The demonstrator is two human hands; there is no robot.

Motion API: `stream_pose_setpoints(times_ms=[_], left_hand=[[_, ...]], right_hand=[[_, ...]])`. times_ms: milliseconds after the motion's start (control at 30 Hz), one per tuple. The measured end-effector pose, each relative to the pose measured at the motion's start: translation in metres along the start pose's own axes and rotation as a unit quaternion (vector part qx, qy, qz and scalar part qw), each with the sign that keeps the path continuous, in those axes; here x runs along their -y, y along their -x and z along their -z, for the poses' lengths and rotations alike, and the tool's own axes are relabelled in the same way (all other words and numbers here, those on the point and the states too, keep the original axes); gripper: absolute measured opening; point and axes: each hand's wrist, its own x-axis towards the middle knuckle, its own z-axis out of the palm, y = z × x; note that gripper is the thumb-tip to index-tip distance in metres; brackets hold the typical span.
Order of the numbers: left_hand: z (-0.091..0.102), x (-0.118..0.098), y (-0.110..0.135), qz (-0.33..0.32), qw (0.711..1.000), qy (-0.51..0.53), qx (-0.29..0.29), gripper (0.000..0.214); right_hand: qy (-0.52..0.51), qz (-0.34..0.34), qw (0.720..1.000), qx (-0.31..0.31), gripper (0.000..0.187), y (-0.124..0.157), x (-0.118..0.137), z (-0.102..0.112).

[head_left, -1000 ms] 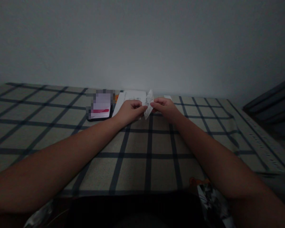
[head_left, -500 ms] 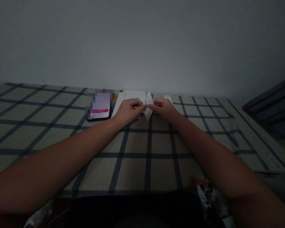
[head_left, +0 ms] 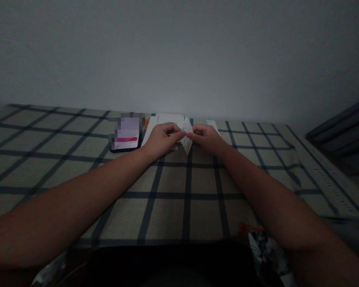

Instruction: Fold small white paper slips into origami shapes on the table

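Note:
A small folded piece of white paper [head_left: 187, 136], diamond-shaped with points up and down, is held upright just above the checked cloth. My left hand [head_left: 162, 138] pinches its left side with fingers curled. My right hand [head_left: 207, 136] pinches its right side the same way. Both forearms stretch out over the cloth toward the far wall.
A phone [head_left: 126, 134] with a lit screen lies left of my left hand. White paper sheets [head_left: 164, 120] lie flat behind my hands near the wall. The checked cloth [head_left: 173, 187] covers the surface. A crumpled printed wrapper [head_left: 267, 255] sits at the near right edge.
The folded paper was tilted a second ago and now stands straighter between my hands. Both hands have shifted only slightly.

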Motion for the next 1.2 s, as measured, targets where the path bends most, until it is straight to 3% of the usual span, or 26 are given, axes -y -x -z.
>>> stream_pose_setpoints(times_ms=[267, 433, 633, 933, 1200], left_hand=[[0.0, -0.005, 0.003, 0.005, 1.0, 0.015, 0.009, 0.024], [-0.001, -0.003, 0.001, 0.005, 0.999, 0.021, 0.033, 0.028], [0.0, -0.002, -0.002, -0.021, 1.0, 0.009, 0.003, 0.027], [-0.004, 0.0, -0.001, 0.005, 0.999, 0.036, 0.034, 0.033], [-0.004, 0.002, -0.007, 0.003, 0.998, 0.058, -0.009, 0.034]], right_hand=[[0.003, -0.002, 1.0, 0.016, 0.03, -0.001, 0.0, -0.002], [-0.047, -0.021, 0.999, -0.016, 0.034, -0.001, -0.001, -0.001], [-0.091, -0.041, 0.995, -0.02, 0.038, 0.0, 0.002, -0.003], [-0.096, -0.007, 0.993, -0.072, 0.039, -0.004, -0.001, -0.003], [-0.094, -0.005, 0.993, -0.064, 0.042, -0.003, -0.001, -0.005]])
